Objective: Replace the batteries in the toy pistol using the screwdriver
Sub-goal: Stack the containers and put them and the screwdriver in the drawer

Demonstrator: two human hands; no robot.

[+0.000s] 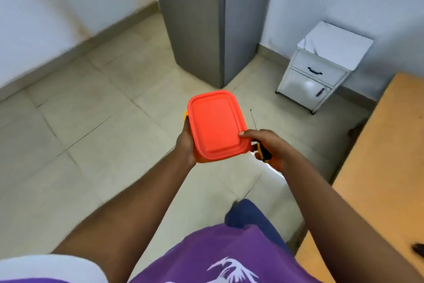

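I hold an orange plastic box (216,125) with its lid on in front of me, above the floor. My left hand (185,142) grips the box along its left side and underneath. My right hand (267,146) grips a screwdriver (263,150) with a yellow and black handle, its thin shaft pointing up and away. The right thumb presses on the lid's near right corner. The toy pistol and the batteries are not in view.
A wooden table (378,168) fills the right edge, with a dark object at its near right. A white bedside cabinet (321,69) stands against the far wall. A tall grey cupboard (206,23) rises ahead. Tiled floor spreads to the left.
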